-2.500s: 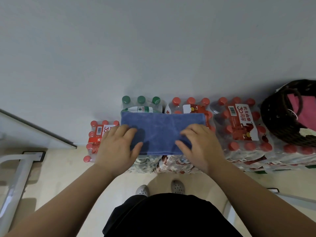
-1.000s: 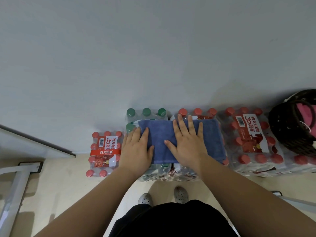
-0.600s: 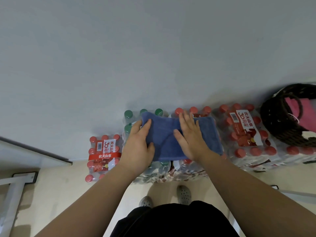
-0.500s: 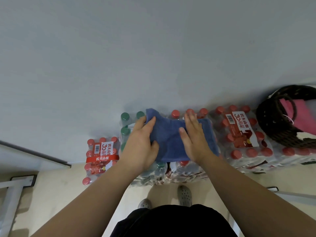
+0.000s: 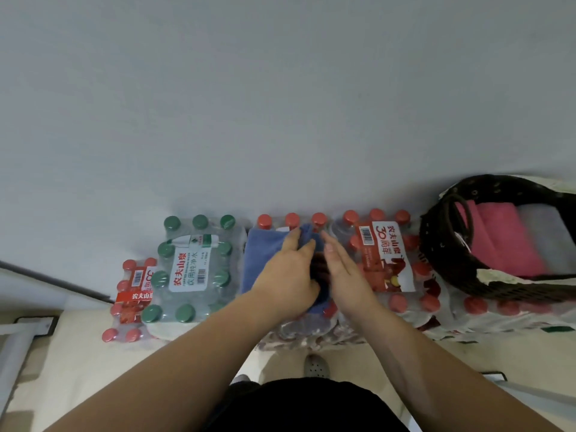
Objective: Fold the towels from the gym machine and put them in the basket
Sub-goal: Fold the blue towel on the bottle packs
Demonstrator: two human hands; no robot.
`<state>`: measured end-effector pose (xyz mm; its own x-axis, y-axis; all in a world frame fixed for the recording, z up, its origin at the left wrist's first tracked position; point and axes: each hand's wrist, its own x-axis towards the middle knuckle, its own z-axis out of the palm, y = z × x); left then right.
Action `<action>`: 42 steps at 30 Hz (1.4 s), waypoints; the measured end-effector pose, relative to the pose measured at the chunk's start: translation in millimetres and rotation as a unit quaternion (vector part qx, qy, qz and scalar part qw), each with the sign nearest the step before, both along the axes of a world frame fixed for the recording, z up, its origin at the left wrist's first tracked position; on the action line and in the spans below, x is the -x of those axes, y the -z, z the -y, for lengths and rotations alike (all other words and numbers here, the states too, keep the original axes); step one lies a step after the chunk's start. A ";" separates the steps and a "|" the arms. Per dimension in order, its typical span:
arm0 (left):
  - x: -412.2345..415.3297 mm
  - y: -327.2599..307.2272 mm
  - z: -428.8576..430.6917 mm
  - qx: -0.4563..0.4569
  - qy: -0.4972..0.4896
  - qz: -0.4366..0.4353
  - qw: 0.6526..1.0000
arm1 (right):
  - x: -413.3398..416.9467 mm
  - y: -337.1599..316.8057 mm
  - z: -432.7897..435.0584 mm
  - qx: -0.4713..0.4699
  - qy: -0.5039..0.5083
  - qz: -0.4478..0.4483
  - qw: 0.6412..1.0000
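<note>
Blue towel [image 5: 258, 260], frame centre: likely soft, light, limp; left grip [image 5: 286, 275] clamps its folded edge, right grip [image 5: 346, 275] straight-fingered alongside.

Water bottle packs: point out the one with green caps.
The green-capped pack with the white label, directly left of the blue towel. The red-capped packs around it differ in cap colour.

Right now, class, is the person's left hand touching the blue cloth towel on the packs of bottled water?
Touching. The head view shows the left hand lying on the blue cloth towel, fingertips pinching its bunched far corner.
</note>
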<state>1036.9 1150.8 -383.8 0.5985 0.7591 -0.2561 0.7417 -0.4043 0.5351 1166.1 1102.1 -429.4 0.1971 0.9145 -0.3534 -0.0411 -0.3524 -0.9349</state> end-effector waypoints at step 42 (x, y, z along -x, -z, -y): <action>47.5 66.7 -1.0 -0.120 -0.050 -0.085 0.988 | -19.6 13.1 -36.6 0.014 -0.362 0.587 0.724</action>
